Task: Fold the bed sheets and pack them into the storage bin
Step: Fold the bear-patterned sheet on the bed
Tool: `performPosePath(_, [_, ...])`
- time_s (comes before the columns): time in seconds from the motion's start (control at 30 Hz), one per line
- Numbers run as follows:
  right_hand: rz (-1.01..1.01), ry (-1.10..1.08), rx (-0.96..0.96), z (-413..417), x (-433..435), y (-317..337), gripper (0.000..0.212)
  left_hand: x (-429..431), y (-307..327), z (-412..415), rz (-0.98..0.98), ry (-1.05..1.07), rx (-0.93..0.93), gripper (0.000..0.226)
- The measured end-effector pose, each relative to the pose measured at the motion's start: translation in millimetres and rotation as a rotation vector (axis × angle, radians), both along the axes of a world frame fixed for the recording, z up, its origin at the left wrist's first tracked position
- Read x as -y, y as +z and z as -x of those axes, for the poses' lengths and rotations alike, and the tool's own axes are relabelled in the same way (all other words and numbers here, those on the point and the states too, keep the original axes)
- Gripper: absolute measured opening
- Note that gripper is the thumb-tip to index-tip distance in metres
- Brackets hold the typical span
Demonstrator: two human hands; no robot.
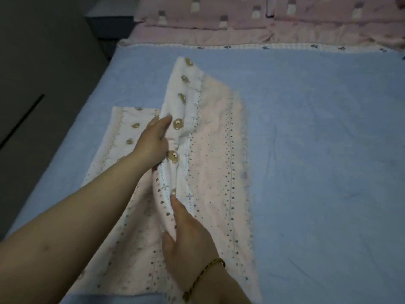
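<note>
A pale pink bed sheet [215,154] printed with small dots, stars and brown bears lies partly folded on the blue bed cover [317,139]. One long edge of it is raised into a ridge running away from me. My left hand [153,141] grips that ridge near its middle. My right hand [188,240], with a braided bracelet on the wrist, pinches the same ridge closer to me, thumb on the left of the fold and fingers on top. No storage bin is in view.
Pink patterned pillows [208,12] and a pink quilt [219,34] lie at the head of the bed. A dark cabinet [39,73] stands along the bed's left side. The blue cover stretches bare to the right of the sheet.
</note>
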State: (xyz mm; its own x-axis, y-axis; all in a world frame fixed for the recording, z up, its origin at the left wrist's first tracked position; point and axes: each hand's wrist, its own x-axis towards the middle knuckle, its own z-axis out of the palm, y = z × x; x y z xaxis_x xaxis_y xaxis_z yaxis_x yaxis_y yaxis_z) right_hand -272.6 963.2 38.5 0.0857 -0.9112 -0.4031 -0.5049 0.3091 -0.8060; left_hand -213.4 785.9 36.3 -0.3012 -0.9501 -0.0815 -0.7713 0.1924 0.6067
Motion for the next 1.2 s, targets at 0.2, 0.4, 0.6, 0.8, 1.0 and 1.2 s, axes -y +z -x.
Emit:
performPosePath(0.2, [-0.068, 0.195, -0.010, -50.6, 17.5, -60.9, 0.059, 6.7, -74.6, -100.1, -0.370, 0.227, 0.104, 0.065])
performPosePath(0.4, [-0.134, -0.773, -0.498, 22.0, -0.9, -109.9, 0.062, -38.1, -118.0, -91.9, -0.489, 0.198, 0.066, 0.079])
performPosePath(0.6, [-0.208, -0.803, -0.051, 42.9, 9.6, -124.2, 0.067, -36.8, -129.2, -89.0, -0.436, 0.220, 0.127, 0.076])
performPosePath(0.8, [-0.027, -0.747, -0.087, 79.2, -5.3, -92.0, 0.058, -63.3, -127.6, -61.8, -0.431, 0.234, -0.020, 0.064])
performPosePath(1.0, [-0.196, -0.458, -0.692, 93.7, 7.5, -95.8, 0.075, -60.8, -127.9, -62.1, -0.389, 0.334, -0.080, 0.069])
performPosePath(1.2, [0.123, -0.069, -0.799, 38.2, 133.6, -122.4, 0.073, -19.8, -140.8, -97.8, -0.246, 0.388, 0.183, 0.073])
